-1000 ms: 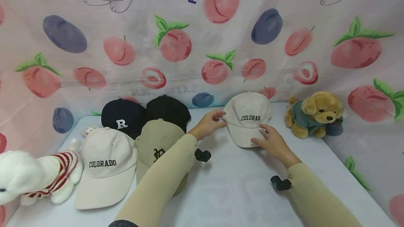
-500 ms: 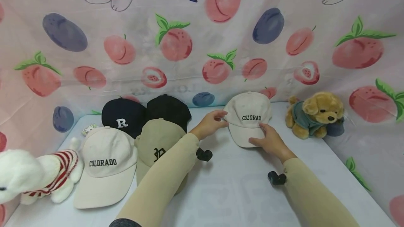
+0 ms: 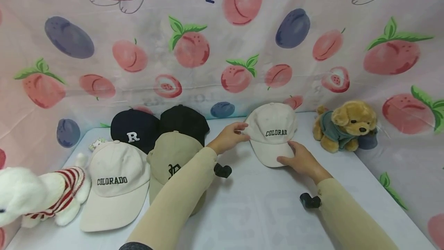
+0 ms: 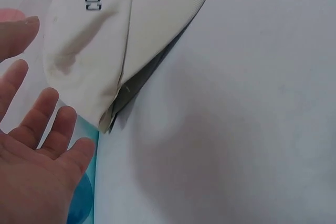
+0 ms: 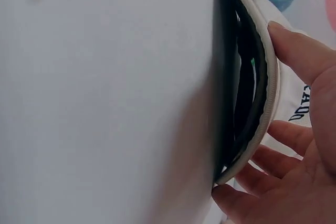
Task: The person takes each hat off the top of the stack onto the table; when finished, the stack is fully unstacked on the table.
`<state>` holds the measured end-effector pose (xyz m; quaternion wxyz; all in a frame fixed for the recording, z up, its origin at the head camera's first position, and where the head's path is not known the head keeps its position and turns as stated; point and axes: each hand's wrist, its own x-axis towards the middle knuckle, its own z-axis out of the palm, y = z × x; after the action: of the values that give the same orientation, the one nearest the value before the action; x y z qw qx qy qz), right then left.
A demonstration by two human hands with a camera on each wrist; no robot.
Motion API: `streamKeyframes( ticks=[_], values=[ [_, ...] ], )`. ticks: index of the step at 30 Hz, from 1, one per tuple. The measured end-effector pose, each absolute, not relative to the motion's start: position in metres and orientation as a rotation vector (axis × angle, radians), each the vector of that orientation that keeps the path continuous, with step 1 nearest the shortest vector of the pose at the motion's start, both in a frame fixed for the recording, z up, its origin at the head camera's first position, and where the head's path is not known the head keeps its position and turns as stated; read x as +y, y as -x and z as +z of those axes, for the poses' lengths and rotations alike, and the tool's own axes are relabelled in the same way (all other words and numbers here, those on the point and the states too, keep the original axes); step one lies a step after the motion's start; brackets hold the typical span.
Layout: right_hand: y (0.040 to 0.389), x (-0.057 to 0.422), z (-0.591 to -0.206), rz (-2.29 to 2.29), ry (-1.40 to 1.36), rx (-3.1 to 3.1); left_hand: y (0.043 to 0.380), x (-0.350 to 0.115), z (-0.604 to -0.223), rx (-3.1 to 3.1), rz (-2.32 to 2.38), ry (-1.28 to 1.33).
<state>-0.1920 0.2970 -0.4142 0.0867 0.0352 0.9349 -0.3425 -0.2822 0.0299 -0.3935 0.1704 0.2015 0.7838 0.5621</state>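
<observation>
A cream baseball cap [image 3: 272,120] with COLORADO in dark letters sits at the back of the table, its brim facing me. My right hand [image 3: 302,160] pinches the right side of that brim; in the right wrist view the thumb presses near the brim's edge [image 5: 271,87] and the other fingers lie along its side. My left hand [image 3: 229,138] hovers at the cap's left side, fingers spread and holding nothing. From the left wrist, those fingertips [image 4: 83,148] appear just beside the cap's crown [image 4: 79,77].
Left of my left arm stand a second cream COLORADO cap [image 3: 119,169], a khaki cap [image 3: 175,147], a navy cap [image 3: 133,126] and a black cap [image 3: 184,120]. A white plush toy [image 3: 21,188] is at far left, a brown plush dog [image 3: 354,120] at back right.
My right hand has closed on the brim's right side, and the cap has shifted slightly towards me. The left hand has stayed nearly still.
</observation>
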Motion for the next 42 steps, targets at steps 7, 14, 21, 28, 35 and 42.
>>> streamKeyframes(
  ticks=[7, 14, 21, 28, 35, 42],
  values=[
    [0.175, 0.303, -0.413, -0.988, -0.053, 2.777, 0.279, 0.026, -0.396, 2.241, 1.571, -0.565],
    [0.155, 0.309, -0.412, -0.945, 0.003, 2.783, 0.277, 0.035, -0.396, 2.250, 1.580, -0.553],
    [0.137, 0.314, -0.412, -0.932, 0.037, 2.785, 0.275, 0.046, -0.396, 2.237, 1.602, -0.557],
    [0.131, 0.317, -0.411, -0.962, 0.089, 2.781, 0.271, 0.055, -0.399, 2.164, 1.625, -0.558],
    [0.131, 0.318, -0.408, -0.960, 0.078, 2.784, 0.267, 0.059, -0.395, 2.196, 1.610, -0.550],
    [0.132, 0.320, -0.404, -0.938, -0.042, 2.748, 0.264, 0.061, -0.387, 2.160, 1.620, -0.648]
  ],
)
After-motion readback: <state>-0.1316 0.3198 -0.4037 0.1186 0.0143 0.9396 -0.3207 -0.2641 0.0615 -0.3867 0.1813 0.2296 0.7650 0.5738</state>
